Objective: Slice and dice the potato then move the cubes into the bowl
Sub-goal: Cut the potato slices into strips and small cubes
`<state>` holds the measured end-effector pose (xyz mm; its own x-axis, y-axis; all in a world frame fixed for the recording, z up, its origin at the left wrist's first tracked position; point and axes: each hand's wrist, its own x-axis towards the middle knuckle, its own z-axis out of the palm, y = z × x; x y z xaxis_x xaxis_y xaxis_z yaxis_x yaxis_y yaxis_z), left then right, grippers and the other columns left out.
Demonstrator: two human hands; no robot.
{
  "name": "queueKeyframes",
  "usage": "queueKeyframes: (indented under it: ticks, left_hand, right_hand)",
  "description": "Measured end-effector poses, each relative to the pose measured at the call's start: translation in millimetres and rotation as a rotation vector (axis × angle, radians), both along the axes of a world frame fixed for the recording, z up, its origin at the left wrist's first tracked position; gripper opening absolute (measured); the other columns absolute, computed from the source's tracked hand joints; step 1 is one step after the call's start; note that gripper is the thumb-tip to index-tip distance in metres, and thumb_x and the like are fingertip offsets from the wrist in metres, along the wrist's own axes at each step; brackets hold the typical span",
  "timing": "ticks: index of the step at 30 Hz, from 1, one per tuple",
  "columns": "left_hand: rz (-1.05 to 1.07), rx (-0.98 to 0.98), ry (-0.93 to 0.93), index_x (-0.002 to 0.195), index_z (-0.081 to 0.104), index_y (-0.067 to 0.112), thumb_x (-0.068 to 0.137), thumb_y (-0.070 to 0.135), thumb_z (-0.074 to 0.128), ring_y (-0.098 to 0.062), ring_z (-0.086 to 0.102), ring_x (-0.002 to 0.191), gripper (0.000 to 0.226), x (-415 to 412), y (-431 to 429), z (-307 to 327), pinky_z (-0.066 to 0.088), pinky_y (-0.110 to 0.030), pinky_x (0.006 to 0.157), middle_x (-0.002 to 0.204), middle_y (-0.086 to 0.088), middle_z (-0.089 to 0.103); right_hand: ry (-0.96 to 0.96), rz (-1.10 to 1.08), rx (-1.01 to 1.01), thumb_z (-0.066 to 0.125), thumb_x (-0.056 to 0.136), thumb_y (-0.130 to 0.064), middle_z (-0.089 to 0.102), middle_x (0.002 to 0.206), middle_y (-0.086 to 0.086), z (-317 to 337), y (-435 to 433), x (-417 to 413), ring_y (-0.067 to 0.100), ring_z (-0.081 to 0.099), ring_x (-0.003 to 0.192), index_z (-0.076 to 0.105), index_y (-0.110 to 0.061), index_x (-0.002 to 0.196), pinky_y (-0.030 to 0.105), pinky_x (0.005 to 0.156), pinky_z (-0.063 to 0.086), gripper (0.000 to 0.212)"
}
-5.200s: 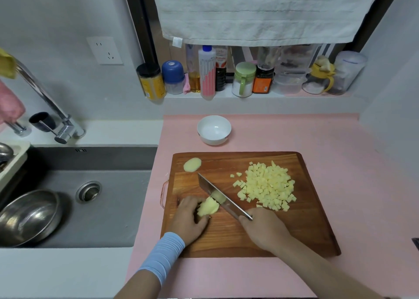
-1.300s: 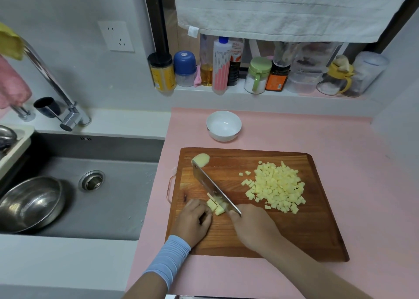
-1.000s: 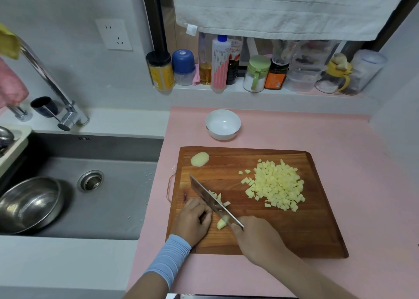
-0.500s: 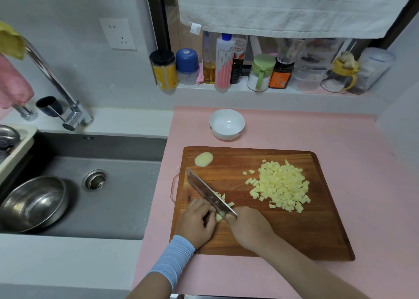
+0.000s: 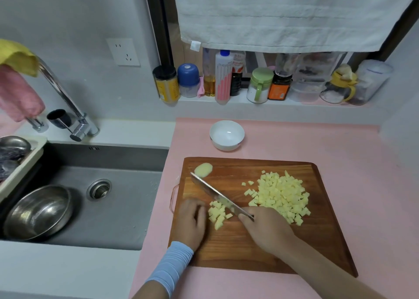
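A wooden cutting board (image 5: 260, 249) lies on the pink mat. A big heap of potato cubes (image 5: 281, 194) sits on its right half. A small cluster of fresh cubes (image 5: 217, 213) lies near the board's left front, and a rounded potato end piece (image 5: 203, 169) rests at the far left corner. My right hand (image 5: 265, 228) grips the handle of a knife (image 5: 217, 195), whose blade slants across the board just right of the small cluster. My left hand (image 5: 191, 221) rests on the board with curled fingers beside those cubes. The white bowl (image 5: 227, 135) stands empty behind the board.
A steel sink (image 5: 108, 196) with a metal bowl (image 5: 37, 211) lies to the left, a tap (image 5: 68, 108) above it. Jars and bottles (image 5: 224, 79) line the ledge at the back. A white towel (image 5: 283, 13) hangs overhead.
The last potato piece has been chopped into small cubes. The knife has shifted right of them and my left hand has drawn back to their left side.
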<state>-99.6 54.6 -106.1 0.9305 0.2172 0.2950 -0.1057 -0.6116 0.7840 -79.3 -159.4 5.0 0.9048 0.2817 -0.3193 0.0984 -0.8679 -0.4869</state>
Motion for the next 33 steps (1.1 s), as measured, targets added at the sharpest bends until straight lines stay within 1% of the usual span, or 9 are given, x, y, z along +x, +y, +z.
queueKeyframes:
  ticks: [5, 8, 11, 13, 16, 18, 21, 25, 33]
  left_hand:
    - [0.363, -0.182, -0.106, 0.079, 0.054, 0.018, 0.076, 0.006, 0.038, -0.02, 0.052, 0.085, 0.02, 22.2, 36.7, 48.2, 0.04, -0.028, 0.078, 0.084, 0.005, 0.055]
    - [0.118, -0.138, 0.071, 0.072, 0.057, 0.025, 0.076, 0.008, 0.04, -0.012, 0.056, 0.085, 0.024, 37.7, 41.5, 71.7, 0.045, -0.026, 0.078, 0.081, 0.012, 0.059]
    - [-0.252, -0.038, 0.529, 0.074, 0.066, 0.028, 0.087, 0.009, 0.045, -0.011, 0.063, 0.085, 0.031, 49.4, 17.7, 88.8, 0.052, -0.029, 0.084, 0.084, 0.014, 0.067]
    - [-0.344, 0.04, 0.699, 0.078, 0.07, 0.028, 0.091, 0.01, 0.046, -0.01, 0.066, 0.079, 0.033, 52.3, 0.0, 89.9, 0.052, -0.024, 0.082, 0.084, 0.012, 0.071]
    - [-0.042, -0.066, 0.473, 0.082, 0.067, 0.028, 0.088, -0.001, 0.043, -0.006, 0.062, 0.086, 0.038, 52.3, -8.1, 85.3, 0.044, -0.013, 0.083, 0.095, 0.014, 0.068]
    - [0.239, -0.115, 0.265, 0.087, 0.064, 0.029, 0.086, -0.004, 0.043, -0.014, 0.059, 0.101, 0.039, 48.8, -0.7, 76.9, 0.042, -0.022, 0.093, 0.102, 0.009, 0.064]
    - [0.182, 0.019, 0.507, 0.112, 0.059, 0.032, 0.088, 0.016, 0.054, -0.026, 0.053, 0.12, 0.029, 36.1, 2.6, 65.0, 0.039, -0.031, 0.103, 0.126, 0.0, 0.053]
    - [-0.097, 0.46, 0.896, 0.15, 0.027, 0.029, 0.065, 0.058, 0.075, -0.026, 0.036, 0.132, 0.101, 20.3, -19.6, 42.9, 0.038, -0.036, 0.109, 0.142, -0.002, 0.028]
    - [-0.05, 0.253, 0.843, 0.134, 0.049, 0.012, 0.094, 0.014, 0.056, -0.024, 0.049, 0.124, 0.041, 65.8, -83.4, 44.9, 0.04, -0.028, 0.105, 0.139, -0.009, 0.042]
  right_hand:
    - [-0.292, 0.209, -0.249, 0.047, 0.104, -0.044, 0.071, 0.09, -0.014, 7.6, -23.5, 6.7, 0.006, 0.064, 0.074, 0.051, -0.045, 0.144, 0.018, 0.059, 0.046, 0.041]
    - [-0.316, 0.296, -0.301, 0.054, 0.099, -0.036, 0.068, 0.085, -0.011, 7.3, -30.4, 11.0, 0.011, 0.06, 0.069, 0.062, -0.04, 0.127, 0.025, 0.057, 0.039, 0.03]
    - [-0.378, 0.317, -0.35, 0.064, 0.093, -0.036, 0.066, 0.074, -0.011, 5.3, -31.2, 13.8, 0.01, 0.049, 0.058, 0.067, -0.037, 0.105, 0.024, 0.05, 0.031, 0.013]
    - [-0.368, 0.316, -0.344, 0.062, 0.094, -0.036, 0.068, 0.082, -0.011, 3.8, -30.4, 13.3, 0.01, 0.059, 0.067, 0.065, -0.039, 0.115, 0.025, 0.056, 0.043, 0.021]
    - [-0.294, 0.254, -0.301, 0.051, 0.101, -0.036, 0.062, 0.085, -0.012, 4.2, -32.9, 12.7, 0.012, 0.059, 0.075, 0.054, -0.043, 0.14, 0.027, 0.067, 0.049, 0.04]
    - [-0.291, 0.177, -0.292, 0.049, 0.102, -0.038, 0.065, 0.084, -0.013, 0.7, -39.0, 15.1, 0.01, 0.057, 0.071, 0.057, -0.044, 0.138, 0.024, 0.062, 0.048, 0.037]
    - [-0.227, 0.058, -0.224, 0.05, 0.103, -0.041, 0.067, 0.079, -0.014, -4.0, -49.3, 19.1, 0.007, 0.058, 0.064, 0.066, -0.041, 0.127, 0.02, 0.051, 0.04, 0.03]
    - [-0.178, -0.038, -0.15, 0.051, 0.103, -0.039, 0.059, 0.069, -0.017, -5.6, -60.0, 26.6, 0.003, 0.051, 0.054, 0.066, -0.039, 0.129, 0.017, 0.044, 0.032, 0.03]
    - [-0.143, -0.133, -0.115, 0.053, 0.102, -0.042, 0.072, 0.089, -0.015, -5.5, -82.0, 21.9, 0.003, 0.06, 0.068, 0.063, -0.039, 0.135, 0.017, 0.053, 0.042, 0.034]
